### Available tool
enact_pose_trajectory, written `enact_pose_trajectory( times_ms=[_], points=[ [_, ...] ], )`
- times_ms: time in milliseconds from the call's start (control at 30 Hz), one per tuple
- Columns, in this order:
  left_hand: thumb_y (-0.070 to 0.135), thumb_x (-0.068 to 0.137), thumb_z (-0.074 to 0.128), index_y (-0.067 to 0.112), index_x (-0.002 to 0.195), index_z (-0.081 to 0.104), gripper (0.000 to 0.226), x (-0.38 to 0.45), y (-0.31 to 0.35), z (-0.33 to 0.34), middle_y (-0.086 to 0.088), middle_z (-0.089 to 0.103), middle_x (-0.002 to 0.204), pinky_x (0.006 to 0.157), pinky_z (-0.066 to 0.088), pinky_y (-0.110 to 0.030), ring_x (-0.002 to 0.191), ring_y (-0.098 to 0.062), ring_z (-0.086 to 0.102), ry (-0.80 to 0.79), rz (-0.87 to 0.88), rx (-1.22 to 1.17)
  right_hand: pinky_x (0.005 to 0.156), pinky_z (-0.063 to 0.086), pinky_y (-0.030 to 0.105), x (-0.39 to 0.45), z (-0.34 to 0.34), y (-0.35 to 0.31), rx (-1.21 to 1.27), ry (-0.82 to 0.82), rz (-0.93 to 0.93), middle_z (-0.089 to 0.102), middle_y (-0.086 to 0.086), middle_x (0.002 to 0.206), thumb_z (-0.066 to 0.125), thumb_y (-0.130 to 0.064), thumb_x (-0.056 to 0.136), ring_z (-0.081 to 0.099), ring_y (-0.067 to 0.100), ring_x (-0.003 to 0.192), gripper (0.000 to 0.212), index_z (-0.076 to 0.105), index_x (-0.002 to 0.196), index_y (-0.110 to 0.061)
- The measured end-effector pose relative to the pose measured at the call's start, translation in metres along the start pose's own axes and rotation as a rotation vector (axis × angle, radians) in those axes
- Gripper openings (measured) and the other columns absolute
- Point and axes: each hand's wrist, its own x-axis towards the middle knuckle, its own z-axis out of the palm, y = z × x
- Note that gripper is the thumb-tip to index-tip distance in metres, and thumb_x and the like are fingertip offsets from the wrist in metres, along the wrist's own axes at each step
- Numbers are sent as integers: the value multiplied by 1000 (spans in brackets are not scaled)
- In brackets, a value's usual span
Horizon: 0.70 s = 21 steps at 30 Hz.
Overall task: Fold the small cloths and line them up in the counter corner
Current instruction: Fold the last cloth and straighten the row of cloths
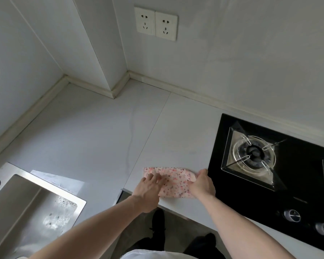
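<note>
Head view looks down on a pale counter (94,131) with both bare forearms reaching forward from the bottom edge. The left hand (148,191) lies palm down on the near left part of a pink speckled cloth (173,181), its fingers (156,177) straight and spread a little, pressing the fabric flat without curling round it. The right hand (203,185) sits at the cloth's right end, knuckles up, fingers curled under and pinching that end, just beside the edge of the black gas hob (288,195). The cloth lies near the front edge of the counter, between the hob and the steel sink (32,208), well apart from the counter corner (128,77) at the back wall. It looks folded into a narrow band, though the layers are hard to make out. Two white wall sockets (155,23) sit above the corner. No brand, label or writing can be read anywhere; a faint mark on the hob's glass near the knobs (292,215) is too blurred to tell.
</note>
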Motion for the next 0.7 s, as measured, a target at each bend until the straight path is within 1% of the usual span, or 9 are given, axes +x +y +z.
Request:
enact_pose_trajectory(
  times_ms=[67, 133, 233, 300, 367, 500, 567, 633, 700],
  points=[
    [22, 98, 54, 23, 160, 24, 69, -2, -2, -2, -1, 24, 161, 121, 31, -38, 141, -24, 32, 7, 0, -72, 49, 40, 20, 4, -1, 1, 49, -61, 38, 67, 2, 111, 75, -28, 89, 62, 18, 81, 42, 59, 126, -15],
    [24, 97, 55, 25, 158, 31, 65, -3, -6, -5, 2, 27, 159, 121, 32, -36, 141, -21, 32, 17, -1, -147, 51, 41, 20, 4, -6, 2, 103, -87, 35, 68, 0, 101, 74, -27, 86, 62, 15, 77, 34, 68, 117, -18],
    [28, 96, 55, 30, 152, 40, 58, -8, -17, -5, 7, 34, 154, 119, 33, -33, 140, -16, 35, 75, -45, -257, 55, 42, 22, -4, -16, -6, 217, -82, -12, 66, -3, 91, 74, -25, 81, 62, 12, 75, 23, 66, 102, -19],
    [29, 95, 57, 31, 148, 43, 55, -12, -27, -4, 9, 38, 152, 118, 35, -31, 137, -15, 38, 105, -107, -314, 57, 44, 23, -12, -18, -15, 304, -73, -42, 65, -2, 93, 74, -22, 80, 63, 12, 77, 20, 61, 95, -19],
    [31, 95, 58, 29, 147, 44, 54, -18, -36, -3, 8, 39, 152, 117, 37, -32, 136, -16, 39, 117, -189, -358, 55, 40, 23, -20, -15, -27, 352, -73, -86, 66, -1, 99, 75, -19, 81, 62, 13, 80, 23, 56, 94, -18],
    [28, 95, 56, 33, 147, 47, 54, -30, -48, 3, 9, 39, 154, 120, 32, -35, 139, -15, 38, 68, -232, -315, 45, 37, 8, -35, 1, -54, 338, -117, -239, 63, -6, 105, 72, -15, 89, 58, 4, 81, 29, 58, 113, -20],
    [26, 95, 54, 35, 147, 49, 53, -33, -50, 5, 10, 38, 155, 121, 31, -36, 141, -15, 36, 49, -217, -295, 50, 40, 5, -39, 15, -65, 315, -154, -307, 63, -10, 105, 71, -16, 92, 59, 3, 84, 25, 61, 115, -21],
    [25, 94, 53, 35, 146, 50, 53, -34, -51, 4, 10, 40, 155, 120, 31, -37, 141, -15, 37, 48, -226, -305, 58, 49, 9, -42, 31, -74, 272, -177, -357, 64, -7, 112, 72, -21, 93, 64, 7, 84, 22, 65, 114, -22],
    [22, 92, 54, 35, 144, 52, 53, -33, -54, 2, 9, 44, 152, 118, 34, -36, 138, -16, 41, 62, -257, -335, 62, 58, 18, -46, 42, -82, 259, -226, -391, 54, -2, 119, 76, -23, 90, 70, 11, 84, 21, 69, 110, -26]
  ],
)
